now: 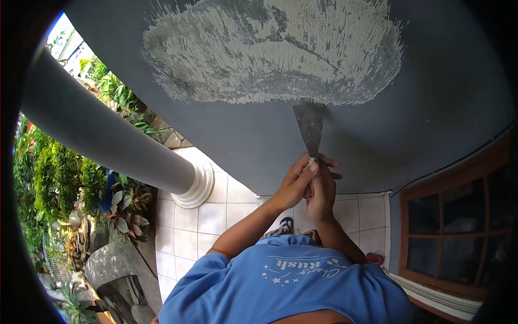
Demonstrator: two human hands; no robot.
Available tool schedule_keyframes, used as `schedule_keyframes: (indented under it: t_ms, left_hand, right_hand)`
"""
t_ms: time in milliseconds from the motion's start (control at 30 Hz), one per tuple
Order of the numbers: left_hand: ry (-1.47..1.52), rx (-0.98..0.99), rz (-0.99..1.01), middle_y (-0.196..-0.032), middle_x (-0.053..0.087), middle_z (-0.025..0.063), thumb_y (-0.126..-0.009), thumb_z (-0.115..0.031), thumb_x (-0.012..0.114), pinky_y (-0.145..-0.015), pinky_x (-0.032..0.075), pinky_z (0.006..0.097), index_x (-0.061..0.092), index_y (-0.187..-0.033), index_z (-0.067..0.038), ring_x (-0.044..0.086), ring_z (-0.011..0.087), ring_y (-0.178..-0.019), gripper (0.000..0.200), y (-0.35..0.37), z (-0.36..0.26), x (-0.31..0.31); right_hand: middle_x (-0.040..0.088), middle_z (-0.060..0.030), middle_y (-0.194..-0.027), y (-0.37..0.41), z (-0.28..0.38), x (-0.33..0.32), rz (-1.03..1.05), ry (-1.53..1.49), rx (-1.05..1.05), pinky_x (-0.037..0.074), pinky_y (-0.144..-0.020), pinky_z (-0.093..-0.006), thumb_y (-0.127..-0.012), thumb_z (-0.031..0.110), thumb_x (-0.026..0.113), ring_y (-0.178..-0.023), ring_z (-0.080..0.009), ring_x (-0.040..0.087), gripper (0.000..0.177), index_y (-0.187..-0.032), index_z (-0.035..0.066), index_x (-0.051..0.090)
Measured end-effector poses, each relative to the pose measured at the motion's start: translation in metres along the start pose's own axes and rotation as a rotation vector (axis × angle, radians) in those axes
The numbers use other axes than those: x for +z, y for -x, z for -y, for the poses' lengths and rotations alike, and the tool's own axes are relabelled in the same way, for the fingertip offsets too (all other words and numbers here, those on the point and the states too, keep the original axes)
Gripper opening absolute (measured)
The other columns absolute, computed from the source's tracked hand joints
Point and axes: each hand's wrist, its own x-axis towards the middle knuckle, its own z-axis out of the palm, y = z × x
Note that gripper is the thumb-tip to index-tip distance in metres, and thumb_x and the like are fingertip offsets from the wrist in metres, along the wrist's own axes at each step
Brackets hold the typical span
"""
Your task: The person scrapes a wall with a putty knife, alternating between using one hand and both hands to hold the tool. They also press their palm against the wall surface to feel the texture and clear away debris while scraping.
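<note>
A putty knife (309, 125) points away from me, its wide metal blade up against the grey wall (237, 135). The blade's edge meets the lower border of a rough, pale scraped patch (270, 59) on that wall. Both hands are closed around the short handle, which they mostly hide. My left hand (294, 183) wraps it from the left, thumb near the metal collar. From the other side my right hand (322, 189) grips it too, with some fingers reaching out to the right.
At left a round grey column (129, 140) stands on a white base (194, 186), with garden plants (65, 173) beyond. White floor tiles (183, 232) lie below. A wood-framed window (453, 216) is at right, and a red shoe (375, 258) is near it.
</note>
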Motion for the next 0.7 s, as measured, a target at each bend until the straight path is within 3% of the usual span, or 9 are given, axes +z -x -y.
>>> schedule_keyframes:
  t_ms: [67,133,300,400,500,700]
  left_hand:
    - [-0.059,0.096,-0.169,-0.102,0.064,0.0036,-0.102,-0.052,0.037,-0.058,0.042,0.0201,0.056,-0.128,-0.010,0.054,0.0102,-0.074,0.053,-0.003,0.025,0.013]
    - [-0.063,0.142,-0.224,-0.096,0.065,-0.0001,-0.102,-0.055,0.036,-0.057,0.039,0.0208,0.057,-0.129,-0.012,0.051,0.0080,-0.070,0.055,-0.005,0.032,0.019]
    - [0.061,0.142,-0.060,-0.115,0.061,0.0146,-0.104,-0.032,0.045,-0.077,0.055,0.0279,0.048,-0.115,-0.004,0.067,0.0251,-0.100,0.030,-0.005,0.011,0.022]
    - [-0.021,0.139,-0.142,-0.110,0.060,0.0119,-0.103,-0.027,0.047,-0.083,0.051,0.0304,0.049,-0.111,-0.005,0.064,0.0198,-0.097,0.023,-0.007,0.013,0.033]
    - [-0.202,0.118,-0.226,-0.110,0.058,0.0137,-0.102,-0.027,0.048,-0.083,0.053,0.0363,0.046,-0.111,-0.004,0.067,0.0285,-0.097,0.025,-0.013,0.019,0.025]
    - [-0.295,0.136,-0.246,-0.107,0.058,0.0103,-0.103,-0.025,0.046,-0.084,0.049,0.0306,0.047,-0.107,-0.004,0.063,0.0179,-0.093,0.021,-0.016,0.001,0.039]
  right_hand:
    - [0.051,0.0023,-0.077,-0.001,0.002,-0.007,0.007,0.122,-0.012,0.030,-0.048,-0.0188,-0.105,0.027,0.043,-0.060,-0.0018,0.043,0.035,-0.120,-0.001,0.058]
    - [0.059,-0.0025,-0.085,-0.003,0.014,-0.015,0.073,0.131,0.017,0.038,-0.056,-0.0204,-0.105,0.025,0.045,-0.070,-0.0048,0.053,0.035,-0.121,-0.003,0.058]
    - [0.064,-0.0058,-0.093,-0.005,0.015,-0.027,0.101,0.089,-0.024,0.047,-0.071,-0.0262,-0.104,0.024,0.046,-0.080,-0.0109,0.060,0.035,-0.119,-0.004,0.060]
    - [0.066,-0.0088,-0.096,-0.009,0.021,-0.032,0.120,0.267,-0.139,0.050,-0.077,-0.0293,-0.104,0.023,0.046,-0.085,-0.0148,0.063,0.033,-0.117,-0.004,0.061]
    - [0.067,-0.0116,-0.096,-0.025,0.021,-0.030,0.117,0.300,-0.194,0.050,-0.078,-0.0304,-0.103,0.022,0.046,-0.086,-0.0174,0.065,0.032,-0.115,-0.003,0.062]
    - [0.067,-0.0135,-0.092,-0.026,0.026,-0.030,0.111,0.306,-0.261,0.049,-0.074,-0.0322,-0.102,0.024,0.046,-0.086,-0.0203,0.066,0.034,-0.113,-0.003,0.063]
